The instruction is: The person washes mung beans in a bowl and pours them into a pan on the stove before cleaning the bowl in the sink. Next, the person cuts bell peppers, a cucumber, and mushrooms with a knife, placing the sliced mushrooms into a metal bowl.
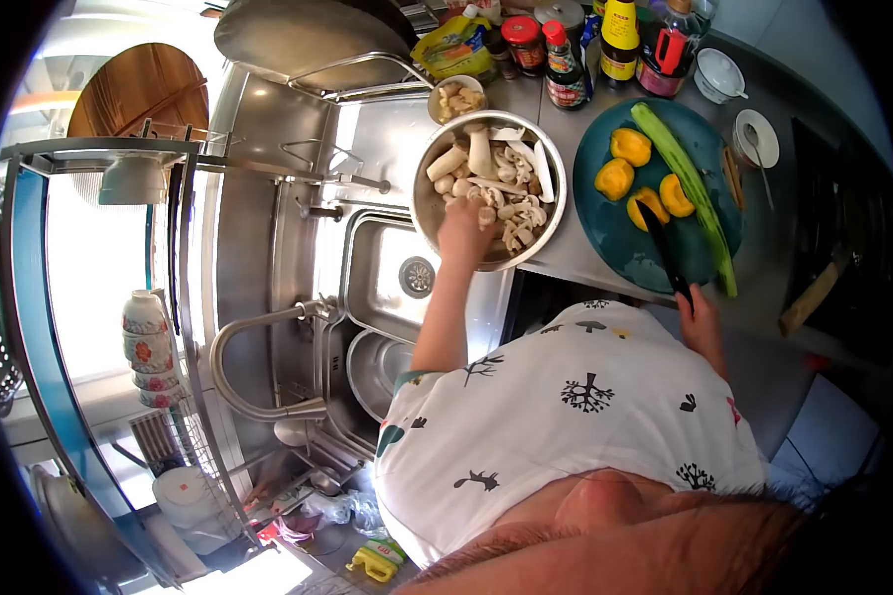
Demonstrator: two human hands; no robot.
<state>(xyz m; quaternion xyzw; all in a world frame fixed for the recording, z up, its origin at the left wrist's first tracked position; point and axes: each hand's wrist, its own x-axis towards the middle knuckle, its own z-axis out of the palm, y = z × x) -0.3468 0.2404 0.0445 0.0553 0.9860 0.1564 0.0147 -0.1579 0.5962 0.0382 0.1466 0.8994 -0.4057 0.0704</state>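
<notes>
My left hand (pixel 466 236) reaches into a metal bowl (pixel 558 213) of whole and cut mushrooms (pixel 479 149). Its fingers are closed on a mushroom at the near side of the pile, partly hidden. My right hand (pixel 701 319) grips the handle of a black knife (pixel 662 244), whose blade lies over a round teal cutting board (pixel 605 238). On that board sit several rounded yellow-orange pieces (pixel 630 147), one under the knife tip. A long, slim green vegetable (pixel 680 159) stretches along the board's right side.
The steel sink (pixel 372 273) and curved faucet (pixel 228 367) are left of my body. A small bowl of chopped pieces (pixel 456 99) and bottles (pixel 566 69) stand behind. At the right are a bowl with a spoon (pixel 754 139), a lidded white pot (pixel 718 75) and a dark stove (pixel 833 198).
</notes>
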